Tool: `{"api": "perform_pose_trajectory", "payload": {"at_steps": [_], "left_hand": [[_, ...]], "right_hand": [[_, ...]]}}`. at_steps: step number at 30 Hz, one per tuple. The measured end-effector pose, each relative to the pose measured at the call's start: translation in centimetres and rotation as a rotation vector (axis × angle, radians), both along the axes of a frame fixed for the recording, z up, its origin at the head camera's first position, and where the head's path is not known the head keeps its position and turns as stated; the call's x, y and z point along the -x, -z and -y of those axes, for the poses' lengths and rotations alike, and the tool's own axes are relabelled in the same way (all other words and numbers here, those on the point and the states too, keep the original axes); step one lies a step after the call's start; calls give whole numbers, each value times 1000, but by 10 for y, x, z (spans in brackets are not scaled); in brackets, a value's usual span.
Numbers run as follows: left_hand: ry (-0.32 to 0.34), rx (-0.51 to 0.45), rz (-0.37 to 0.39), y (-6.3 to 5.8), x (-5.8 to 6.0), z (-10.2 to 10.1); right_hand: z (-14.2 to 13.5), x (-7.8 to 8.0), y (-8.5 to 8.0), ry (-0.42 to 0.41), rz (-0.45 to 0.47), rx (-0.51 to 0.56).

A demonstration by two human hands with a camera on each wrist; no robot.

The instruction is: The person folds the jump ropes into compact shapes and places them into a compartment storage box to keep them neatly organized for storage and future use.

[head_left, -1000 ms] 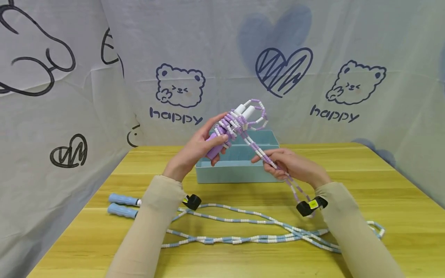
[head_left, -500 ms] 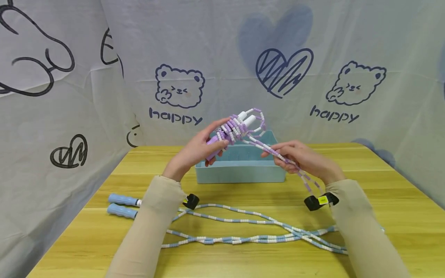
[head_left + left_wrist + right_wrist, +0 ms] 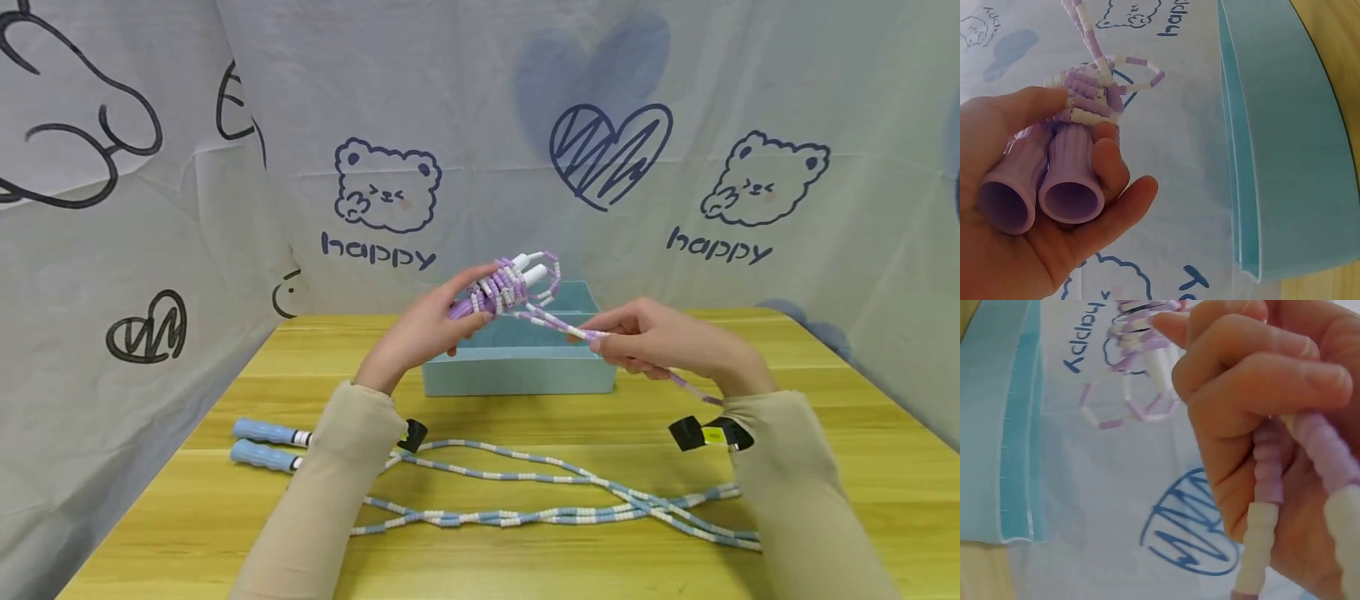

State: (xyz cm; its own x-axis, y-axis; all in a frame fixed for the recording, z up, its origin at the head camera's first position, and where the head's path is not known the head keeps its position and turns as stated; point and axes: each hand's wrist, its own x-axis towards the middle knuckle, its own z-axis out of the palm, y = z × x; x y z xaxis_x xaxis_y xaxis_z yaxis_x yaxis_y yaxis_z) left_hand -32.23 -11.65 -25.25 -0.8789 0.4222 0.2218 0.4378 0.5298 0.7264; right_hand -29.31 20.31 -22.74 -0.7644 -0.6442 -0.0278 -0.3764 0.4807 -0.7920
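Observation:
A purple and white beaded jump rope is held up above the table, its cord wound several times around its two handles. My left hand grips both purple handles, thumb and fingers around them, and their hollow ends face the left wrist camera. A small loop of cord sticks out past the white handle tips. My right hand pinches the doubled loose cord, which runs taut from the wound bundle. Beyond that hand, the cord's tail hangs from under the curled fingers.
A blue and white beaded jump rope lies stretched across the wooden table, its blue handles at the left. Behind my hands stands a light-blue divided bin. A printed cloth hangs behind the table.
My right hand has moved right and slightly up, drawing the cord out flatter. The wound bundle in my left hand has dipped a little. The blue rope has stayed in place.

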Motion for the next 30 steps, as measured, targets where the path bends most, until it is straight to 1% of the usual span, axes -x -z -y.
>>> {"api": "perform_pose_trajectory", "payload": {"at_steps": [3, 9, 13, 15, 17, 18, 20, 24, 28, 30], "left_hand": [[-20, 66, -35, 0, 0, -1], [-30, 137, -68, -1, -2, -3], [-31, 175, -50, 0, -2, -4], [-22, 192, -31, 1, -2, -4], [-2, 205, -4, 1, -3, -4], [11, 211, 9, 1, -3, -4], [43, 214, 41, 1, -4, -5], [102, 217, 107, 1, -5, -6], [142, 216, 149, 0, -6, -8], [165, 208, 160, -2, -7, -9]], "right_hand": [[0, -8, -9, 19, -14, -58], [-4, -19, -22, 113, -47, -121], [-11, -22, -28, 175, -71, -152], [-15, -23, -30, 195, -102, -158], [-18, -24, -33, 209, -160, -155], [-18, -24, -33, 207, -204, -148], [-18, -23, -33, 200, -316, -134], [-14, -17, -27, 207, -523, -49], [-9, -8, -17, 266, -673, 20], [-7, -4, -13, 294, -728, 42]]}}
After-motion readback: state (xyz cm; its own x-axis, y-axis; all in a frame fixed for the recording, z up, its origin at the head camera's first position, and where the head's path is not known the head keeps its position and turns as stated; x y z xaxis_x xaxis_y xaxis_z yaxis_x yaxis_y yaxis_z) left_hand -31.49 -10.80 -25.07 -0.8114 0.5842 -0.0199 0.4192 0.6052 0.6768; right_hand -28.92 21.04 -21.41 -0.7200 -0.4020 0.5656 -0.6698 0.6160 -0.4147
